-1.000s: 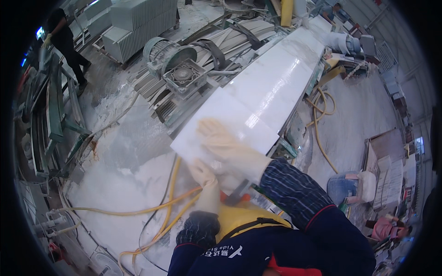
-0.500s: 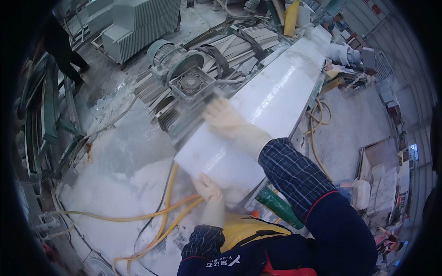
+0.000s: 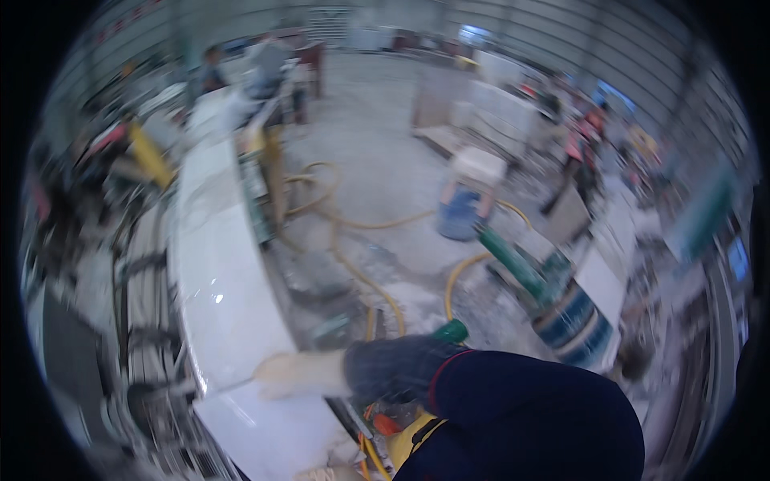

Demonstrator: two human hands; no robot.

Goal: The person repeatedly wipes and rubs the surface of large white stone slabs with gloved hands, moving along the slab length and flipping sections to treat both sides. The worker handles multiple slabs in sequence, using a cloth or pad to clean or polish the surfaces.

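The gloved right hand (image 3: 281, 375) lies over the white slab (image 3: 261, 433), near left; the gloved left hand (image 3: 329, 474) is by its near edge. Whether either grip is apart or together, I cannot tell.

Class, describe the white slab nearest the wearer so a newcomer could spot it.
Left of centre, find the long white surface. Follow it down to the thin dark line by the right hand; the white slab starts just below. That line sets it apart from the longer surface beyond.
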